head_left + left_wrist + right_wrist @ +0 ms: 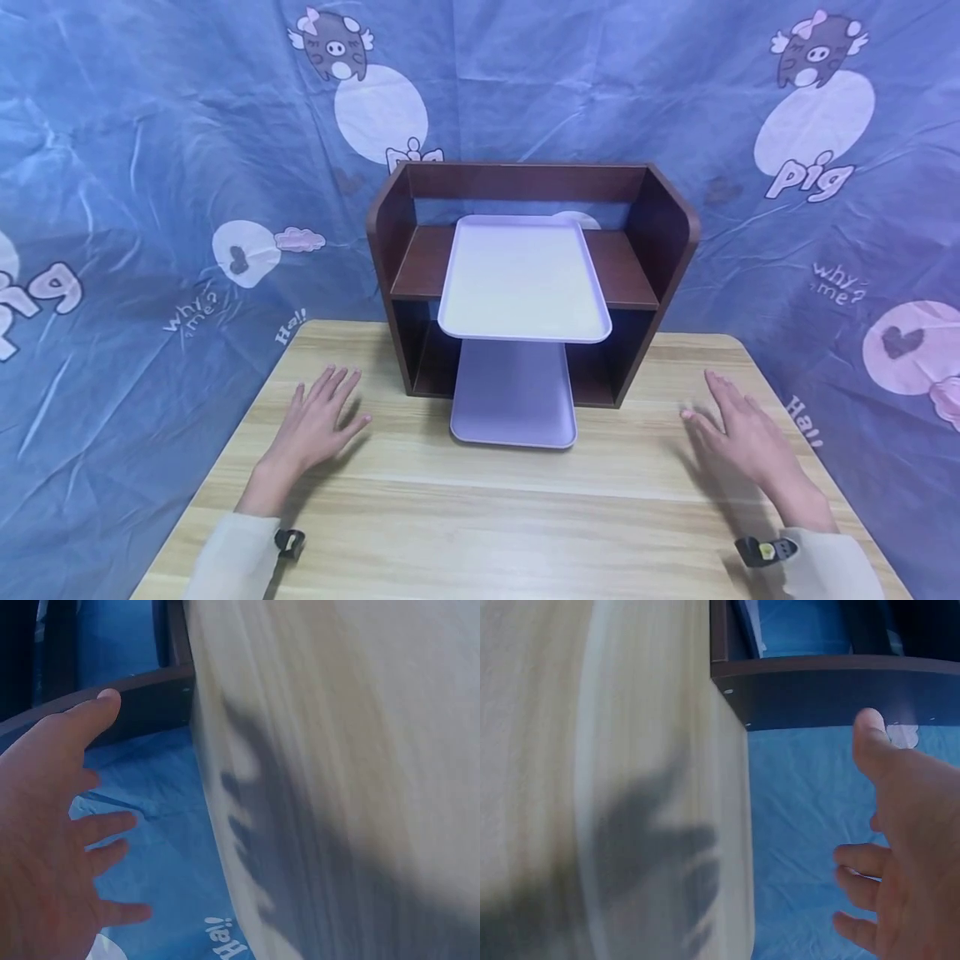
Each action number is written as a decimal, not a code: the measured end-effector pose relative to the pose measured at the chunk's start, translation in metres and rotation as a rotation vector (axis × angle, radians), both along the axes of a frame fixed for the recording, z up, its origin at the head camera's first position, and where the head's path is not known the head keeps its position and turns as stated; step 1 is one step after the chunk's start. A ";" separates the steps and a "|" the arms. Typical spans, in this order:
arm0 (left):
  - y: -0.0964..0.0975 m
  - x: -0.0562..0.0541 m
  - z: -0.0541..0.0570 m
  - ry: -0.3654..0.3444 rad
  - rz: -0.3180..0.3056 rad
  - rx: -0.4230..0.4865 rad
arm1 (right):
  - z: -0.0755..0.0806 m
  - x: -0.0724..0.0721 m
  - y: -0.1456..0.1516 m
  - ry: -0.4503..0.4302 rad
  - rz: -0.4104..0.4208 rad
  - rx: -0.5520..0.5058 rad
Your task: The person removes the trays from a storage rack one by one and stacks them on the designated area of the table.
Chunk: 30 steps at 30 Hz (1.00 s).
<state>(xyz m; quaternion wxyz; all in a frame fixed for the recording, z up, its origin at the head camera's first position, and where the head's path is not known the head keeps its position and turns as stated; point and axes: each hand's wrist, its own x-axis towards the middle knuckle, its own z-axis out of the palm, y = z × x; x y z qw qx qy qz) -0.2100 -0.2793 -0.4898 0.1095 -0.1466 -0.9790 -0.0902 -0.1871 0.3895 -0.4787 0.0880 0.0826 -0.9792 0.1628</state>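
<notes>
A dark brown two-tier shelf [525,182] stands at the back of the wooden table. One pale lavender tray [525,279] lies on its upper level and juts out over the front edge. Below, a second lavender tray [514,396] sticks out of the lower level toward the table. To the left of the shelf, my left hand [315,425] hovers over the table with fingers spread, holding nothing. On the other side my right hand [746,437] is likewise spread above the tabletop, holding nothing. Both wrist views show shadows of the hands on the wood, apart from the shelf's side panels.
The light wooden table [480,525] has rounded back corners. Blue cloth [172,150] printed with pigs and lettering hangs behind it and along both sides. Each wrist wears a dark strap, such as the right wristband [765,551].
</notes>
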 end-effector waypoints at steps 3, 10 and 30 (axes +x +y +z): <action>0.006 0.000 0.005 0.047 -0.033 0.024 | 0.009 -0.001 -0.005 0.025 -0.048 -0.013; 0.020 0.005 0.015 0.125 -0.070 0.104 | 0.027 -0.003 -0.024 0.181 -0.070 -0.086; 0.073 0.017 0.034 -0.189 -0.003 0.737 | 0.067 -0.022 -0.062 0.351 0.012 -0.450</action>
